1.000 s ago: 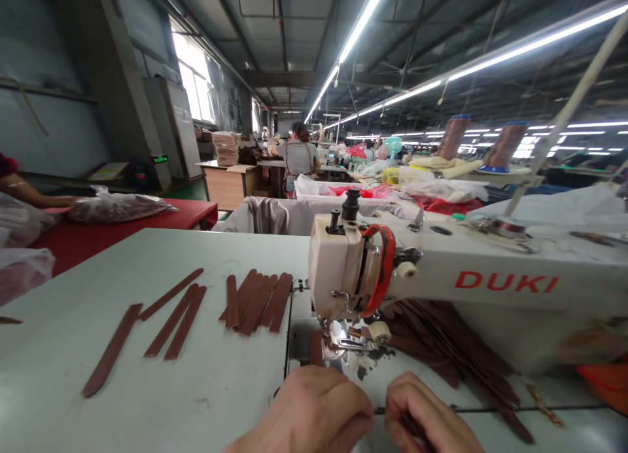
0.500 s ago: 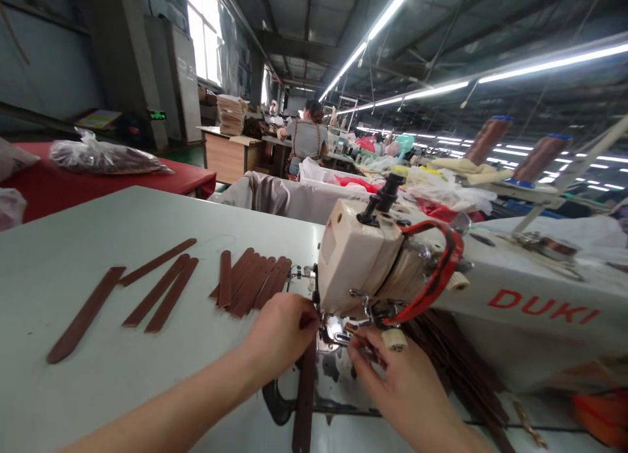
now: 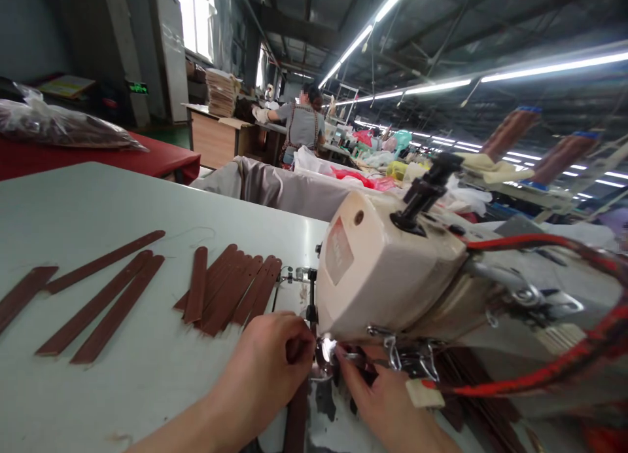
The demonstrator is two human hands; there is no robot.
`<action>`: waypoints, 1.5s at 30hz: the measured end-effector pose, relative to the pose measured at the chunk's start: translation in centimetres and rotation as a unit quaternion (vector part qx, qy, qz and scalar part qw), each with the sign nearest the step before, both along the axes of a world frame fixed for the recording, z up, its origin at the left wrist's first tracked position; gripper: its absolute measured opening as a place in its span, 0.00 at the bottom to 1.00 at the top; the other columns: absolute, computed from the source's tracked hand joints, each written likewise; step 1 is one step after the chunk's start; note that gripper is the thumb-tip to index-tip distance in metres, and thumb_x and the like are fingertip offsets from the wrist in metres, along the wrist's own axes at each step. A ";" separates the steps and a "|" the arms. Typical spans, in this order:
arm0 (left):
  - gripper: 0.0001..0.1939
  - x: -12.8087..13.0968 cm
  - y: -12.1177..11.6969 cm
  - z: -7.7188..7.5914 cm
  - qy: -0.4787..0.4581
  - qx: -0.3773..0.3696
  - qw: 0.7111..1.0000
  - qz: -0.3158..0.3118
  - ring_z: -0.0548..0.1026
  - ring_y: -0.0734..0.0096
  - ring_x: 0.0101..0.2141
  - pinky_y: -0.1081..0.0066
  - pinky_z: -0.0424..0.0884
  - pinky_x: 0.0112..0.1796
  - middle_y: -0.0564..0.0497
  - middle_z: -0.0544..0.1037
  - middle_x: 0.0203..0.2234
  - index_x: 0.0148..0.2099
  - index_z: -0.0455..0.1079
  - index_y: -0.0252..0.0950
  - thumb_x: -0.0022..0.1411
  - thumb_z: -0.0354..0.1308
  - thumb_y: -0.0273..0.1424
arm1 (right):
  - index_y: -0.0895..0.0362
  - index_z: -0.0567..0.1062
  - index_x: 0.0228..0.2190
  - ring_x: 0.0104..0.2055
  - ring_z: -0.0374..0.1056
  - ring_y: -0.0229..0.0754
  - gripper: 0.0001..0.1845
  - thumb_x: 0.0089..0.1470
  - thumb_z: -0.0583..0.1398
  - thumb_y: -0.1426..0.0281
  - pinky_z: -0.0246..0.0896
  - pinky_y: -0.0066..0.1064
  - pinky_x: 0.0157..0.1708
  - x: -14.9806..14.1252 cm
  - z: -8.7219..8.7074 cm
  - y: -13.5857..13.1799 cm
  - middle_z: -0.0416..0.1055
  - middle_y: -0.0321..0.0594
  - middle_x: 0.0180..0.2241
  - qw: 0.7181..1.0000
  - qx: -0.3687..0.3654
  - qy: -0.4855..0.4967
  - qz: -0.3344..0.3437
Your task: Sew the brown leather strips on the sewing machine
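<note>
Both hands are sitting closer under the machine head than half a second ago, and the view is crowding in on the needle area. Her left hand (image 3: 267,368) is curling over the top end of a brown leather strap (image 3: 296,421), pinching it right beside the presser foot (image 3: 324,353); the strap is running back toward her along the machine bed. Her right hand (image 3: 387,407) is reaching in from the other side with fingertips at the foot, though I cannot tell whether it is gripping anything. Fingers are working very near the needle, so a touch of the pedal could be catching a fingertip, and a strap fed crooked would be getting a wandering seam. The red cord (image 3: 540,374) is hanging close to the right hand and might be snagging. On the pale grey table (image 3: 98,198), a fanned stack of straps (image 3: 228,296) is lying just left of the sewing machine (image 3: 392,270), with loose straps (image 3: 98,309) farther out. Beyond, a co-worker (image 3: 300,126) is standing at a bench under long strip lights (image 3: 363,34).
</note>
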State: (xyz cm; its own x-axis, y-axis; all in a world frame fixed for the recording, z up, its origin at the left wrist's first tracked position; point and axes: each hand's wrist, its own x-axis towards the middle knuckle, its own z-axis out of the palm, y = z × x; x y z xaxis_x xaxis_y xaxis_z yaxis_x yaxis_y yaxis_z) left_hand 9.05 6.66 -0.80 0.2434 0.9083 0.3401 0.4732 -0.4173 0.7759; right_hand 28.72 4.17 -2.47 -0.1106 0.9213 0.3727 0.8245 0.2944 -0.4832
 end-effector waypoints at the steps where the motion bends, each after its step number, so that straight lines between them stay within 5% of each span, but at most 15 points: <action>1: 0.09 0.0 0.0 -0.1 -0.004 0.003 1.000 0.000 0.60 0.75 0.19 0.78 0.54 0.21 0.57 0.64 0.17 0.22 0.65 0.36 0.50 0.52 0.20 | 0.50 0.80 0.36 0.45 0.74 0.53 0.11 0.56 0.58 0.61 0.63 0.45 0.52 0.1 -0.3 0.1 0.79 0.42 0.38 1.000 -0.009 0.010 -0.003; 11: 0.09 -0.1 0.1 -0.5 -0.021 0.067 0.997 0.019 0.61 0.78 0.17 0.80 0.55 0.20 0.58 0.64 0.15 0.21 0.64 0.36 0.49 0.52 0.20 | 0.48 0.80 0.33 0.40 0.75 0.54 0.10 0.55 0.61 0.59 0.72 0.40 0.38 0.6 -0.3 0.5 0.79 0.42 0.34 0.999 -0.047 0.013 -0.002; 22: 0.11 0.0 0.0 -0.1 0.040 0.025 0.999 0.011 0.58 0.79 0.18 0.79 0.54 0.22 0.58 0.63 0.16 0.22 0.69 0.34 0.52 0.54 0.17 | 0.48 0.79 0.35 0.42 0.75 0.52 0.14 0.57 0.56 0.57 0.72 0.39 0.42 0.7 -1.3 0.3 0.79 0.41 0.35 0.998 0.045 -0.031 -0.016; 29: 0.11 0.0 0.1 0.2 0.031 0.034 0.999 0.005 0.59 0.79 0.18 0.79 0.54 0.22 0.58 0.64 0.16 0.23 0.70 0.33 0.53 0.56 0.17 | 0.51 0.78 0.39 0.44 0.74 0.52 0.13 0.55 0.57 0.62 0.69 0.44 0.48 0.7 -0.5 0.3 0.78 0.42 0.39 0.995 0.038 -0.085 0.035; 34: 0.11 0.0 0.1 0.0 0.025 0.023 0.999 0.008 0.58 0.80 0.18 0.80 0.54 0.22 0.59 0.63 0.16 0.22 0.68 0.33 0.52 0.58 0.16 | 0.52 0.78 0.38 0.40 0.75 0.52 0.14 0.56 0.55 0.64 0.69 0.47 0.48 0.1 0.0 0.1 0.79 0.44 0.36 0.994 0.090 -0.061 0.001; 45: 0.12 -0.1 0.0 0.3 0.007 0.049 0.999 0.017 0.57 0.82 0.17 0.82 0.53 0.20 0.60 0.61 0.15 0.20 0.65 0.33 0.48 0.57 0.13 | 0.50 0.79 0.38 0.40 0.76 0.47 0.12 0.58 0.56 0.65 0.72 0.36 0.43 0.8 0.4 0.6 0.79 0.41 0.37 0.989 0.077 -0.111 0.064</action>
